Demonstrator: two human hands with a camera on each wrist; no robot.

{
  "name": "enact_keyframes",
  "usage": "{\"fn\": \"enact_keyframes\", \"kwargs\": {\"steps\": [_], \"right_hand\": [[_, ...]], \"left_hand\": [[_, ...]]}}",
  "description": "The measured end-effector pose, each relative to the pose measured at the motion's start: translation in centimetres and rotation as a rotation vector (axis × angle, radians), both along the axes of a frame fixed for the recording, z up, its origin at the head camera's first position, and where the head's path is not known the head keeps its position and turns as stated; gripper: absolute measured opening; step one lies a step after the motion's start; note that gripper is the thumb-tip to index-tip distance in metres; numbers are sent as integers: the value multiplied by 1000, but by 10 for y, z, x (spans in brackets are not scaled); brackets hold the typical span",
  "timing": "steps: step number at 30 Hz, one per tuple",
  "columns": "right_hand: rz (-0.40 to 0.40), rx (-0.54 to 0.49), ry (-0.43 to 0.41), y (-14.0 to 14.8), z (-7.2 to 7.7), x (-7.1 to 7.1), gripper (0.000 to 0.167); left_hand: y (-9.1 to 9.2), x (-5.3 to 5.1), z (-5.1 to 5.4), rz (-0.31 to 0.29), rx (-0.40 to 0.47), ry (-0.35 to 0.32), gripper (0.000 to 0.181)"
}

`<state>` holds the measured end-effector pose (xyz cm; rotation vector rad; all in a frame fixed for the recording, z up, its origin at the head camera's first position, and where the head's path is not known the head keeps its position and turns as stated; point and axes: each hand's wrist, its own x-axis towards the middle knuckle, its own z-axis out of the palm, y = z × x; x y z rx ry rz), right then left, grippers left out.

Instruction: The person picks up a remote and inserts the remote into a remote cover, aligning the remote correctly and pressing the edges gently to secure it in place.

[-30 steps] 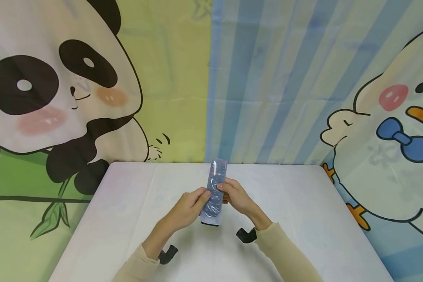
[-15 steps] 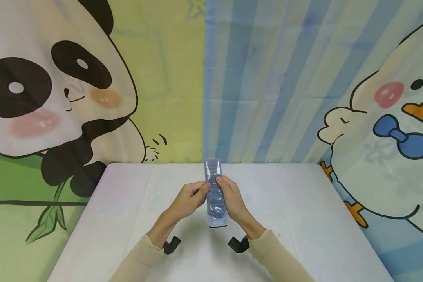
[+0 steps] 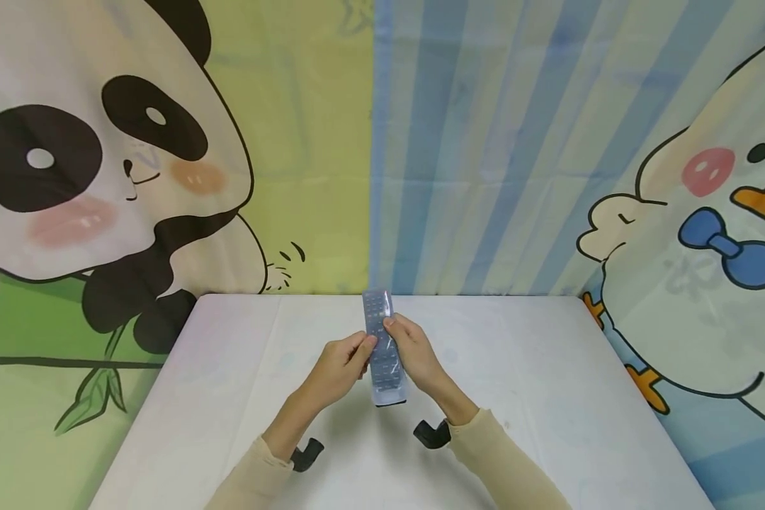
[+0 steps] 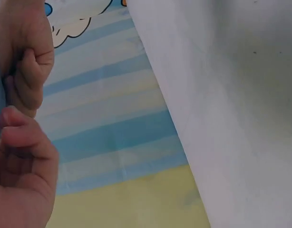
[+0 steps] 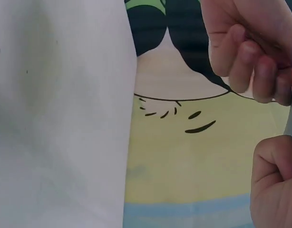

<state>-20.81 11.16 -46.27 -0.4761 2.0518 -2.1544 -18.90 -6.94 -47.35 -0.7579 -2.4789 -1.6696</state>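
A long remote control (image 3: 387, 370) with a button-covered face hangs over the table in the head view, its far end leaning slightly left. It appears wrapped in a shiny clear plastic sleeve. My left hand (image 3: 335, 370) pinches its left edge, thumb on top and fingers curled beneath. From the right side, my right hand (image 3: 419, 358) grips it with the thumb on the face. Only slivers of the remote show at the borders of the wrist views. Curled fingers of my left hand (image 5: 253, 52) and right hand (image 4: 24, 61) appear in the opposite wrist views.
A white-covered table (image 3: 516, 375) lies below both hands. Behind it hangs a cartoon backdrop (image 3: 472, 142) with a panda and a white bird. Black curved pieces (image 3: 432, 434) stick out at both wrists, by the beige sleeves.
The remote control first swung upright and then tipped its far end leftward, shifting slightly left. The right hand slid a little up and left along with it. Both hands keep hold.
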Motion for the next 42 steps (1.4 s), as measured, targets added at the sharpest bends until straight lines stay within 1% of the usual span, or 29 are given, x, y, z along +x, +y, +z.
{"fn": "enact_keyframes", "kwargs": {"steps": [1, 2, 3, 5, 7, 9, 11, 12, 13, 15, 18, 21, 23, 27, 30, 32, 34, 37, 38, 40, 41, 42], "right_hand": [[13, 12, 3, 1, 0, -1, 48], [24, 18, 4, 2, -1, -2, 50], [29, 23, 4, 3, -1, -4, 51], [26, 40, 8, 4, -1, -7, 51], [-34, 120, 73, 3, 0, -11, 46], [-116, 229, 154, 2, 0, -17, 43], [-193, 339, 213, 0, -1, -23, 46], [-227, 385, 228, -2, -2, -27, 48], [-238, 407, 231, -2, -4, -31, 50], [-220, 399, 204, -4, -7, -38, 52], [-170, 347, 124, -6, -14, -44, 53], [-135, 291, 54, -7, -18, -44, 52], [-127, 275, 32, -7, -18, -41, 51], [-140, 257, 48, -5, -14, -36, 50], [-148, 232, 52, -3, -10, -31, 50], [-140, 189, 43, -1, -8, -29, 50], [-108, 113, 21, 2, -6, -29, 49], [-30, -28, -30, 7, -4, -31, 45], [2, -56, -44, 9, -3, -31, 44], [48, -59, -53, 16, -1, -31, 39], [67, -44, -37, 19, 1, -30, 37], [84, -19, -7, 23, 3, -29, 38]], "left_hand": [[-1, 0, -1, -1, -22, -38, 35], [-1, 0, -1, -14, -40, -76, 36], [-2, 1, -2, -40, -48, -113, 37], [-2, 1, -4, -100, -36, -187, 38], [-2, 1, -7, -148, 2, -250, 40], [0, 1, -9, -161, 44, -288, 44], [2, 0, -10, -129, 58, -312, 49], [3, 0, -10, -101, 62, -323, 52], [5, -1, -10, -68, 69, -335, 54], [7, -2, -10, -5, 89, -364, 57], [11, -5, -11, 69, 148, -426, 59], [15, -5, -13, 98, 193, -484, 58], [17, -5, -14, 107, 204, -497, 57], [20, -8, -12, 116, 214, -473, 57], [21, -10, -10, 104, 210, -458, 60], [22, -11, -8, 95, 192, -430, 60], [22, -11, -7, 78, 167, -388, 59], [21, -10, -7, 33, 136, -303, 53], [21, -9, -8, 14, 131, -275, 49], [20, -5, -8, -41, 116, -213, 42], [20, -3, -8, -69, 102, -186, 39], [20, -1, -8, -93, 82, -166, 36]]}}
